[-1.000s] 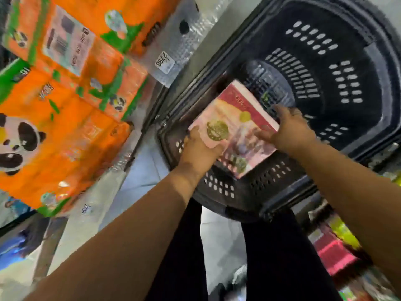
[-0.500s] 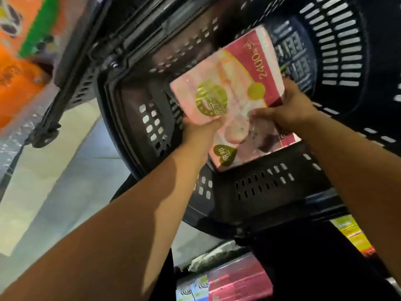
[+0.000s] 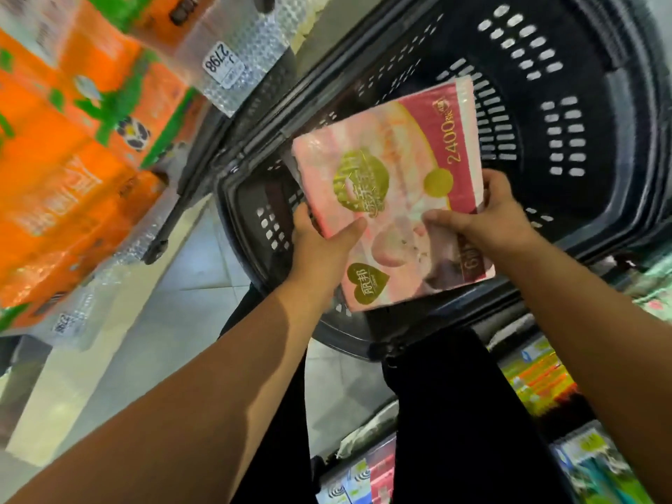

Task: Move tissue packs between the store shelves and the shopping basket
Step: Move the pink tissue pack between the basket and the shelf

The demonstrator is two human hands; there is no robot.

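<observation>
A pink and red tissue pack (image 3: 392, 198) with gold print is held flat over the near end of the black shopping basket (image 3: 589, 114). My left hand (image 3: 320, 245) grips its left edge, thumb on top. My right hand (image 3: 487, 216) grips its right side, thumb across the face and fingers round the far edge. No other pack shows inside the basket.
Orange and green tissue packs (image 3: 72, 169) with panda print fill the shelf at left, above a price tag (image 3: 220, 65) reading 2798. The basket's handle (image 3: 182, 209) hangs down its left side. Colourful packs (image 3: 538, 380) line low shelves at right. My dark trousers (image 3: 454, 412) stand below.
The pack has come up out of the basket, closer to me, with both hands still on it. My view swung back left, so the orange shelf shows again.
</observation>
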